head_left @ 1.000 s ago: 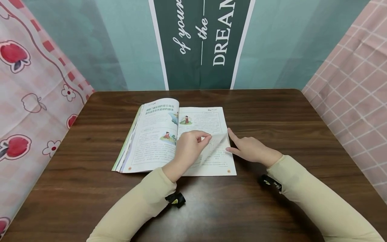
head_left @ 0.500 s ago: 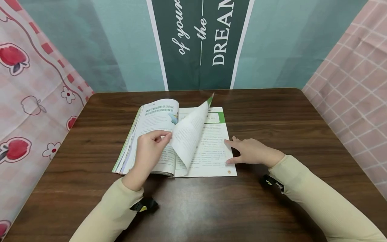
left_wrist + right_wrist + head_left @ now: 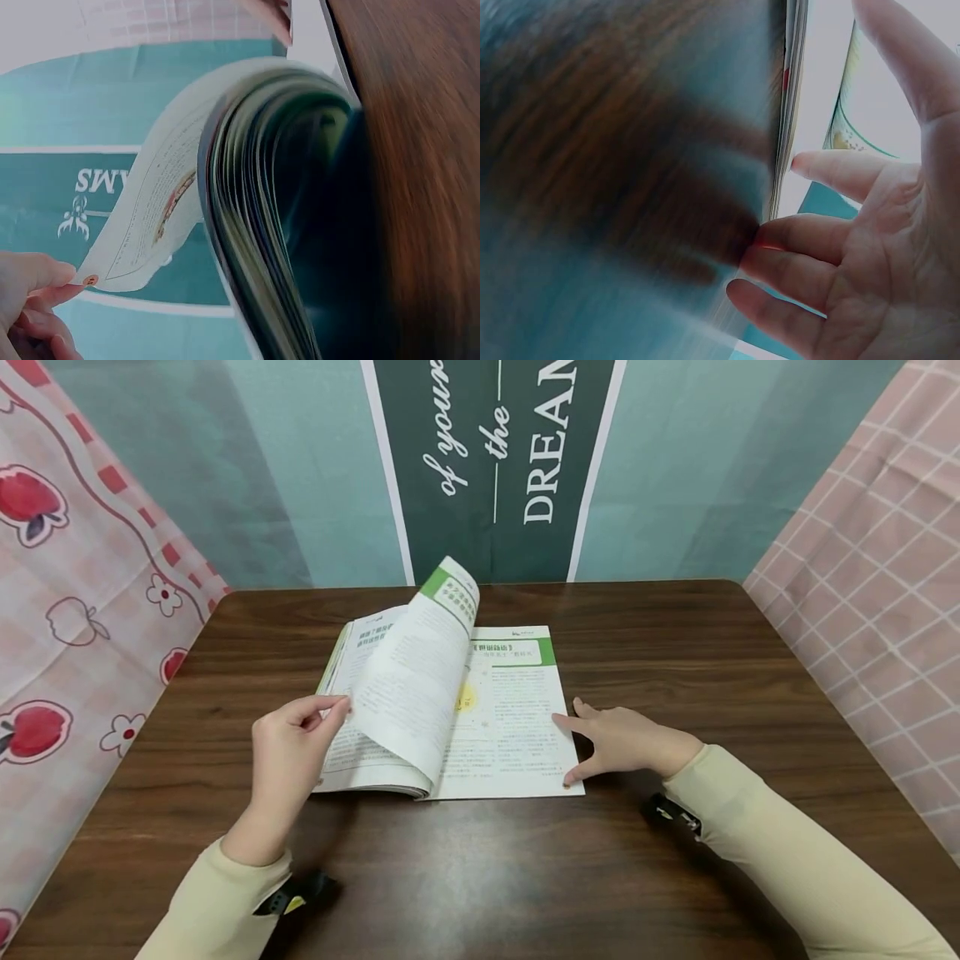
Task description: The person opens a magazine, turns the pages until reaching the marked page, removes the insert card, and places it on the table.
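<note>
An open magazine point(image 3: 517, 735) lies on the table, its left stack of pages bulging up near the spine. My left hand point(image 3: 292, 747) pinches the corner of one page point(image 3: 408, 672) between thumb and forefinger; that page curls up and leans over the left half. In the left wrist view the pinched page point(image 3: 142, 217) arches away from the thick stack of pages point(image 3: 247, 187). At the magazine's right edge, my right hand point(image 3: 622, 739) is spread, thumb and forefinger touching the page there. The right wrist view shows this hand point(image 3: 870, 255) with fingers apart beside the magazine's edge.
The dark wooden table point(image 3: 480, 877) extends around the magazine. Behind it hangs a teal cloth with lettering point(image 3: 551, 460). A red-and-white patterned cloth point(image 3: 90, 627) is on the left, and a pink checked cloth point(image 3: 877, 543) is on the right.
My left hand has carried the page's corner leftward from the right half, across the spine, over the left half. A green-headed page is now uncovered. My right hand has shifted slightly down the right edge.
</note>
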### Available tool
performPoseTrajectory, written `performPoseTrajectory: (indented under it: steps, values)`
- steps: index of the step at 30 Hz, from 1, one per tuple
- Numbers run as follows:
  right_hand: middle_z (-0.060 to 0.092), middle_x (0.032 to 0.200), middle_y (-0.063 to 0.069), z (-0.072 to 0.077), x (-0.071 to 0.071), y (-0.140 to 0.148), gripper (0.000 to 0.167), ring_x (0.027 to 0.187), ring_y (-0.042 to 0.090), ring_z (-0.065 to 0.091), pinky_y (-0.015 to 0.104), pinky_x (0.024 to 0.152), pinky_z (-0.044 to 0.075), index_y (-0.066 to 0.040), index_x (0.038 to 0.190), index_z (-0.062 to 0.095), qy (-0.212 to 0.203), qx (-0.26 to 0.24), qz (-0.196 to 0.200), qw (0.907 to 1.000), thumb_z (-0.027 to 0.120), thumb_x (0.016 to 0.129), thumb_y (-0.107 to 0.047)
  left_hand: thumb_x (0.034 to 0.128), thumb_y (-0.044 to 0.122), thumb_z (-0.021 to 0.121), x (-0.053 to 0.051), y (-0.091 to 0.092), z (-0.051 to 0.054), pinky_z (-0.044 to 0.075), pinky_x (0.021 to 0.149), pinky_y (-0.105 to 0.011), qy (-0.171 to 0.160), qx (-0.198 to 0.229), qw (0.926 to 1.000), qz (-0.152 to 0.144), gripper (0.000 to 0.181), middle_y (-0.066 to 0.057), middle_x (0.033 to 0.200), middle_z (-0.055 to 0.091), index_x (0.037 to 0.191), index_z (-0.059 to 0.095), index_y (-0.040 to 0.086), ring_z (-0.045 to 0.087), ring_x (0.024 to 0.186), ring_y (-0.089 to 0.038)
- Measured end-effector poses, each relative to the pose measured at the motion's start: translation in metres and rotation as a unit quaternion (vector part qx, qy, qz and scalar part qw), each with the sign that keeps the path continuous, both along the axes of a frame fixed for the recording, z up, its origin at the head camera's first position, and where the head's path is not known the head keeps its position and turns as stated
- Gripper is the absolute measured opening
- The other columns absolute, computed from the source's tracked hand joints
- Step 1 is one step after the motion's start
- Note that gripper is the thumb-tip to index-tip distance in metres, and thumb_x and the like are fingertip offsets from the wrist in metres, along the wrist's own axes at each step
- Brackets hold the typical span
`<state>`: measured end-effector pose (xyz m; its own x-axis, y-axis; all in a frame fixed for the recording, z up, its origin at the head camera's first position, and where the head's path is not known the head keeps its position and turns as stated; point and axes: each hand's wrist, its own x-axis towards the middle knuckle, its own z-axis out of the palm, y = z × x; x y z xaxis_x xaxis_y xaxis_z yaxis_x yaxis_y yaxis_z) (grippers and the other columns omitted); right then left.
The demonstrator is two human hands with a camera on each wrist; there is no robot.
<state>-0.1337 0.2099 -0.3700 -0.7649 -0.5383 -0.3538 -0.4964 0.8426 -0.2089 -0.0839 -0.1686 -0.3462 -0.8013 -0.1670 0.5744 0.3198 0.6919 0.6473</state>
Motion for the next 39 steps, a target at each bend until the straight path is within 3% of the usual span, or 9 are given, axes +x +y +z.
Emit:
performPoseTrajectory:
  steps: [7, 12, 16, 19, 22, 27, 29, 35, 39]
  values:
    - [0.025, 0.142, 0.034, -0.002, -0.001, 0.0, 0.101, 0.106, 0.042, 0.056, 0.042, 0.076, 0.047, -0.009, 0.144, 0.035, -0.001, 0.003, -0.003, 1.0, 0.062, 0.069, -0.071, 0.0781, 0.005, 0.074, 0.014, -0.024, -0.004, 0.022, 0.042, -0.019, -0.006, -0.023, 0.999, 0.037, 0.006, 0.001, 0.047, 0.039, 0.074, 0.073, 0.001, 0.027, 0.043, -0.002]
    - [0.032, 0.139, 0.032, 0.001, -0.006, 0.0, 0.084, 0.113, 0.041, 0.051, 0.046, 0.083, 0.046, -0.004, 0.142, 0.038, 0.018, -0.017, -0.014, 0.9996, 0.061, 0.081, -0.057, 0.0771, 0.006, 0.075, 0.025, -0.036, -0.005, 0.023, 0.042, -0.017, -0.01, -0.039, 0.9975, 0.058, 0.006, 0.002, 0.048, 0.042, 0.073, 0.074, 0.002, 0.03, 0.043, -0.001]
    - [0.037, 0.14, 0.026, 0.001, -0.008, -0.005, 0.066, 0.121, 0.036, 0.046, 0.048, 0.091, 0.042, -0.002, 0.139, 0.041, 0.051, -0.083, -0.023, 0.995, 0.061, 0.089, -0.039, 0.0764, 0.007, 0.076, 0.03, -0.041, -0.006, 0.024, 0.042, -0.017, -0.019, -0.054, 0.9958, 0.072, 0.005, 0.003, 0.048, 0.043, 0.073, 0.074, 0.004, 0.031, 0.043, 0.0]
    - [0.04, 0.14, 0.02, 0.001, -0.011, -0.015, 0.058, 0.124, 0.031, 0.045, 0.046, 0.094, 0.04, -0.001, 0.139, 0.041, 0.017, -0.184, -0.034, 0.9822, 0.057, 0.093, -0.033, 0.0762, 0.007, 0.075, 0.033, -0.044, -0.009, 0.025, 0.043, -0.017, -0.019, -0.071, 0.9944, 0.075, 0.004, 0.003, 0.049, 0.045, 0.074, 0.075, 0.004, 0.032, 0.044, 0.0]
    - [0.04, 0.141, 0.018, 0.002, -0.016, -0.03, 0.061, 0.126, 0.028, 0.043, 0.043, 0.095, 0.04, -0.002, 0.143, 0.033, -0.107, -0.307, -0.075, 0.9425, 0.053, 0.095, -0.032, 0.075, 0.006, 0.076, 0.037, -0.048, -0.013, 0.025, 0.043, -0.017, -0.02, -0.088, 0.993, 0.077, 0.003, 0.003, 0.049, 0.047, 0.073, 0.075, 0.004, 0.032, 0.045, 0.001]
    - [0.029, 0.146, 0.02, 0.0, -0.027, -0.049, 0.071, 0.128, 0.031, 0.039, 0.043, 0.099, 0.037, -0.007, 0.149, 0.011, -0.303, -0.443, -0.2, 0.8198, 0.05, 0.096, -0.034, 0.074, 0.009, 0.077, 0.043, -0.052, -0.019, 0.026, 0.043, -0.019, -0.039, -0.104, 0.9909, 0.076, 0.005, 0.005, 0.05, 0.045, 0.073, 0.075, 0.005, 0.031, 0.045, 0.002]
    - [0.025, 0.148, 0.02, -0.001, -0.031, -0.053, 0.071, 0.129, 0.033, 0.037, 0.044, 0.1, 0.035, -0.008, 0.15, 0.006, -0.332, -0.469, -0.231, 0.7851, 0.049, 0.097, -0.031, 0.0746, 0.01, 0.077, 0.045, -0.053, -0.021, 0.025, 0.043, -0.019, -0.049, -0.109, 0.9899, 0.077, 0.005, 0.005, 0.051, 0.044, 0.074, 0.075, 0.006, 0.031, 0.045, 0.001]
    - [0.016, 0.151, 0.017, -0.008, -0.039, -0.06, 0.069, 0.132, 0.034, 0.032, 0.046, 0.101, 0.033, -0.009, 0.15, 0.001, -0.373, -0.519, -0.263, 0.7232, 0.045, 0.099, -0.027, 0.075, 0.012, 0.077, 0.05, -0.055, -0.022, 0.025, 0.043, -0.021, -0.074, -0.124, 0.9857, 0.085, 0.005, 0.006, 0.051, 0.044, 0.074, 0.075, 0.008, 0.032, 0.046, -0.003]
    - [0.019, 0.151, 0.017, -0.01, -0.041, -0.066, 0.064, 0.131, 0.033, 0.035, 0.044, 0.101, 0.034, -0.009, 0.15, 0.009, -0.381, -0.532, -0.269, 0.7066, 0.045, 0.099, -0.025, 0.0757, 0.014, 0.077, 0.054, -0.056, -0.023, 0.025, 0.043, -0.022, -0.098, -0.127, 0.9831, 0.089, 0.007, 0.005, 0.052, 0.045, 0.076, 0.075, 0.008, 0.033, 0.046, -0.004]
